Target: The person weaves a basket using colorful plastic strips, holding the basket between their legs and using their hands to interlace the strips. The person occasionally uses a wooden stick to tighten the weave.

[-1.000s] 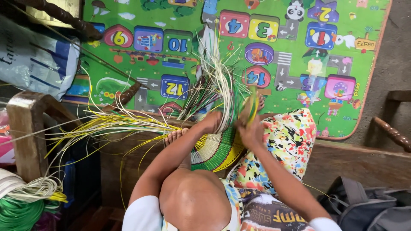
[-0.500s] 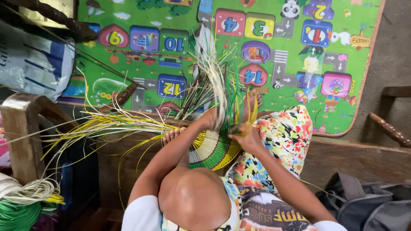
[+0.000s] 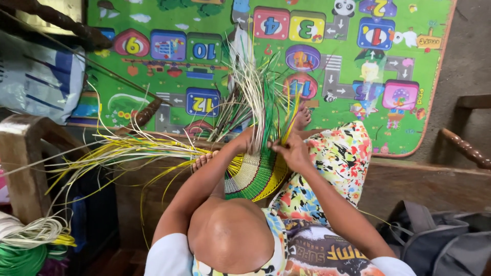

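Two hands met at the upper edge of a round woven mat (image 3: 253, 176) that rested on the person's lap, between the knees. The left hand (image 3: 244, 143) was closed on a bunch of pale and green straw strands (image 3: 255, 97) that stood up from the weave and fanned out over the floor. The right hand (image 3: 290, 151) sat just beside it, its fingers pinched on a few yellow and green strands at the mat's rim. The mat showed rings of green, yellow and pale straw, and part of it lay hidden under the left forearm.

More loose yellow strands (image 3: 117, 151) spread out sideways to the left, across a dark wooden bench (image 3: 153, 176) on which the person's bare toes (image 3: 203, 159) rested. The other foot (image 3: 303, 117) lay on a green play mat (image 3: 434, 92) printed with coloured numbered squares, which covered the floor ahead. Coils of green and pale straw (image 3: 25, 243) lay at the lower left, near a wooden chair arm (image 3: 23, 163). A grey bag (image 3: 434, 240) sat at the lower right, well apart from the hands.
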